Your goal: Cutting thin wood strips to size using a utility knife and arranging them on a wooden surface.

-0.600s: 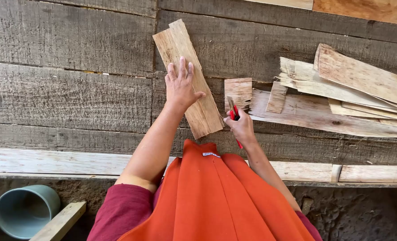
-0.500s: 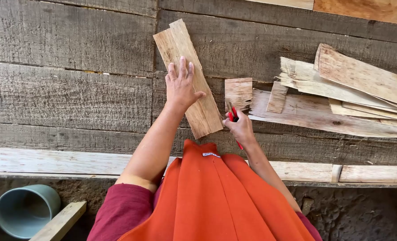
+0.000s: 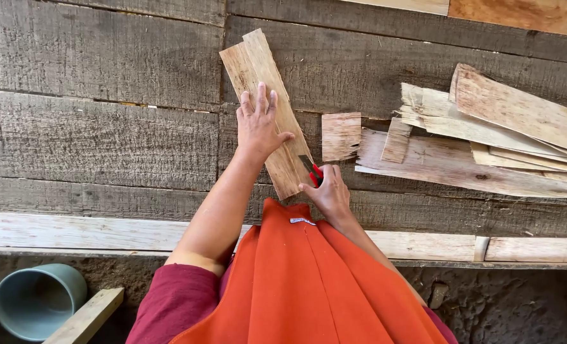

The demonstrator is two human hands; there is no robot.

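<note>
The left hand [image 3: 258,124] lies flat, fingers spread, on a pale wood strip [image 3: 267,95] that slants across the middle of the grey plank workbench [image 3: 98,137]. The right hand [image 3: 328,194] grips a red-handled cutter [image 3: 311,169] at the strip's near end, close to the bench's front edge. More pale strips [image 3: 487,137] are piled toward the right edge, with a small square offcut [image 3: 341,135] between.

plank [image 3: 267,95]: pale tan | cutter [image 3: 314,171]: red | bucket [image 3: 38,299]: grey-blue | apron [image 3: 309,280]: orange
</note>
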